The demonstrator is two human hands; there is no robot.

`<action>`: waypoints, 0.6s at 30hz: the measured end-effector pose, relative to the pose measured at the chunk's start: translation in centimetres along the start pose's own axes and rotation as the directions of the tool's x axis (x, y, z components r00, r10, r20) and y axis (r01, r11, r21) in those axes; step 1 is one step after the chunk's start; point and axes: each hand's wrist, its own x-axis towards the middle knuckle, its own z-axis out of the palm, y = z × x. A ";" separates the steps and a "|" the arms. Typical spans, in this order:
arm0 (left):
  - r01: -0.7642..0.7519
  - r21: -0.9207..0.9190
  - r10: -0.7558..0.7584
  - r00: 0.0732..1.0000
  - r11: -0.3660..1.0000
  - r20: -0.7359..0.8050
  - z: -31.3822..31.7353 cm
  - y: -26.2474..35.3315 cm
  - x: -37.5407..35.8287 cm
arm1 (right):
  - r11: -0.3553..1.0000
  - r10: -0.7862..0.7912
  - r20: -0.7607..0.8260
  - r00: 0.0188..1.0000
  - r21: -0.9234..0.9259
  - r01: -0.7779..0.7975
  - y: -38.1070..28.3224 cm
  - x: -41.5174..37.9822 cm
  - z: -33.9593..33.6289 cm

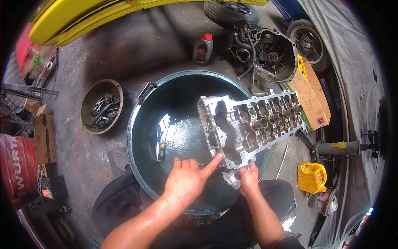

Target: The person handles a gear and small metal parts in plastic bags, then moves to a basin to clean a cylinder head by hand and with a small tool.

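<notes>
A silver engine cylinder head (260, 123) with rows of round bores lies tilted across the right side of a dark green round basin (131, 137). My right hand (249, 180) grips its near edge, thumb on top, fingers partly hidden underneath. Beside that hand hangs a crumpled whitish rag or piece of plastic (231, 179). Over the basin, my left hand (184, 177) is open; one finger stretches to the head's near left corner, apparently touching it, and the others are slightly bent. A tool with a yellow and black handle (162, 153) lies inside the basin.
Left of the basin stands a bowl of metal parts (117, 88). Beyond it are a red-capped oil bottle (202, 50) and a gearbox housing (273, 56). To the right are cardboard (310, 96), a metal stand (340, 148) and a yellow jug (311, 177).
</notes>
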 end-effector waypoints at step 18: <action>0.122 0.128 -0.155 0.945 0.984 0.288 1.2 -0.9 -1.6 | 0.998 0.015 0.001 1.000 -0.061 -0.015 -0.7 -0.7 0.5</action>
